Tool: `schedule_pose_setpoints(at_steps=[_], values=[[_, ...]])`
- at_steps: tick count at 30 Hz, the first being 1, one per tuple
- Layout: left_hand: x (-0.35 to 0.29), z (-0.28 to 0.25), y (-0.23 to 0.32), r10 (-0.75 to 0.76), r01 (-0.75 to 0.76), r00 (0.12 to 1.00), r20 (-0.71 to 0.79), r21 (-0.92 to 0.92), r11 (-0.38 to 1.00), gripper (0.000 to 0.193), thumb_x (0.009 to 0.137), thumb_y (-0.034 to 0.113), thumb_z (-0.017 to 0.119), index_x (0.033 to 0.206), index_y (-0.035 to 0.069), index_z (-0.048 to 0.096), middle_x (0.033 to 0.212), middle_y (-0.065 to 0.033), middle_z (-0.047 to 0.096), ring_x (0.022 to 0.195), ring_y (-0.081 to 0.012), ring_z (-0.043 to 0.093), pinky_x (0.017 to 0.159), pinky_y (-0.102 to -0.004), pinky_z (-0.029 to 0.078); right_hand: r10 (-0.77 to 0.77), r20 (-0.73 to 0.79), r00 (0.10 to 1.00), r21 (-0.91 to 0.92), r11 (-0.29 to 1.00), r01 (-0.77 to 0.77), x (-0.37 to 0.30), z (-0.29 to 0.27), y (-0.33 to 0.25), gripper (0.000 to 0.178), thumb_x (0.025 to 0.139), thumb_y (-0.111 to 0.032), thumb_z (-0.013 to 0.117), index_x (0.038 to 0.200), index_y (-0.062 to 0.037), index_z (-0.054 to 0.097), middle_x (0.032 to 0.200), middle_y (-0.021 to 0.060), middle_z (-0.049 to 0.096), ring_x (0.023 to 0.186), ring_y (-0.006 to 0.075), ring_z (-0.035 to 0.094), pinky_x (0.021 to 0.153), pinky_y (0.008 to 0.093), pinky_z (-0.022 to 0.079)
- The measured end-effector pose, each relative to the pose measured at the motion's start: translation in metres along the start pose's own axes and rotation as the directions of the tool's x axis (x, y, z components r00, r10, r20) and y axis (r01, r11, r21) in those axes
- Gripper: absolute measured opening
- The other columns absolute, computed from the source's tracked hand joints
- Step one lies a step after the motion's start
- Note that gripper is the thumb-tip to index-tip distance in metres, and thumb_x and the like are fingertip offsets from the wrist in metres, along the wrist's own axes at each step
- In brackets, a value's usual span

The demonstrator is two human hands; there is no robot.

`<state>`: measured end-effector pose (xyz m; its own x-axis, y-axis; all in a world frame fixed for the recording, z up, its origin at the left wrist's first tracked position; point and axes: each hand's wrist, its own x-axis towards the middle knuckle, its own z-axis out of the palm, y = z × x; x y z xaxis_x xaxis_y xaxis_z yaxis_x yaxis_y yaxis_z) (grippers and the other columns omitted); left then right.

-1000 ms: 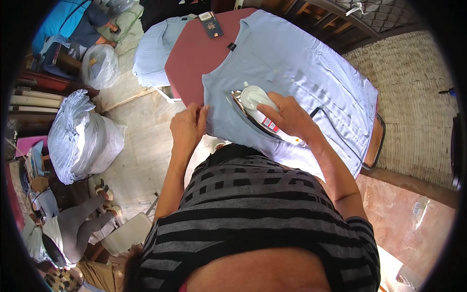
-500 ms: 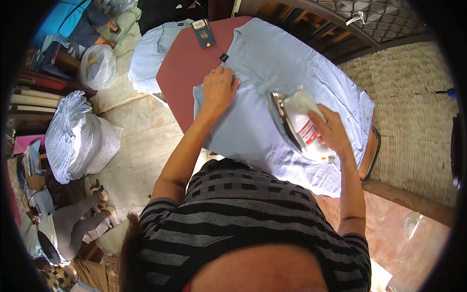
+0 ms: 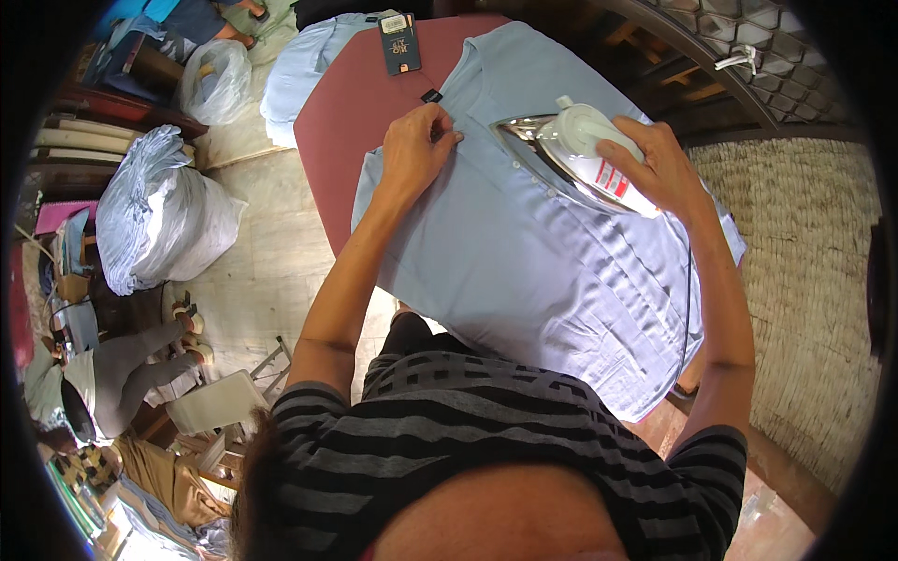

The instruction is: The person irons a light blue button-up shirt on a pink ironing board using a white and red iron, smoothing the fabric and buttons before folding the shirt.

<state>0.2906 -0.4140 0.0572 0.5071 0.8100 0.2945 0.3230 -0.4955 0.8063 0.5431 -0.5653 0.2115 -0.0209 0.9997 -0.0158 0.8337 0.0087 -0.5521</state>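
A light blue shirt [image 3: 421,243] lies spread over a maroon-covered ironing board [image 3: 327,131], its small buttons showing along the front. My right hand [image 3: 659,168] is wrapped round the handle of a white and silver iron [image 3: 585,159]. The iron rests on the shirt beside the button line, its tip pointing left toward the neckline. Near the collar, my left hand [image 3: 416,150] has its fingers curled in a pinch on the shirt's fabric. A dark hang tag [image 3: 400,45] on a string lies past that hand, by the small black neck label [image 3: 431,96].
Folded blue garments [image 3: 304,70] sit beyond the board's left edge. On the floor at left are a full bag of clothes [image 3: 173,229] and a clear plastic bag [image 3: 215,79]. Another person's legs [image 3: 140,369] show at lower left. A metal grille [image 3: 776,56] stands at far right.
The iron has moved away from me and to the right in my right hand, turning more sideways. My left hand stays near the collar, its fingers more curled. The whole view has shifted slightly.
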Motion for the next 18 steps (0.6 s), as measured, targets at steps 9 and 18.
schedule_pose_setpoints(at_steps=[9, 18], values=[[-0.006, -0.009, -0.009, 0.112, -0.110, 0.994, 0.019, -0.093, 0.990, 0.010, 0.083, 0.000, 0.069, 0.093, -0.001, 0.069, 0.082, -0.0124, 0.067, 0.071, -0.0229, 0.063, 0.067, -0.0335, 0.049, -0.165, 0.275, 0.947, -0.147, 0.966, 0.211, 0.073, 0.006, 0.011, 0.044, 0.090, -0.044, 0.064, 0.081, -0.0016, 0.069, 0.063, 0.0167, 0.060, 0.054, 0.0319, 0.053, 0.056, 0.0420, 0.044], [-0.040, -0.005, 0.000, 0.166, -0.124, 0.979, -0.118, 0.303, 0.945, 0.013, 0.080, 0.004, 0.067, 0.092, 0.005, 0.063, 0.099, -0.0110, 0.057, 0.096, -0.0324, 0.054, 0.082, -0.0444, 0.042, -0.271, 0.262, 0.926, -0.203, 0.923, 0.327, 0.096, 0.017, 0.028, 0.047, 0.087, -0.055, 0.065, 0.089, -0.0082, 0.071, 0.076, 0.0213, 0.068, 0.071, 0.0405, 0.066, 0.068, 0.0476, 0.052]])
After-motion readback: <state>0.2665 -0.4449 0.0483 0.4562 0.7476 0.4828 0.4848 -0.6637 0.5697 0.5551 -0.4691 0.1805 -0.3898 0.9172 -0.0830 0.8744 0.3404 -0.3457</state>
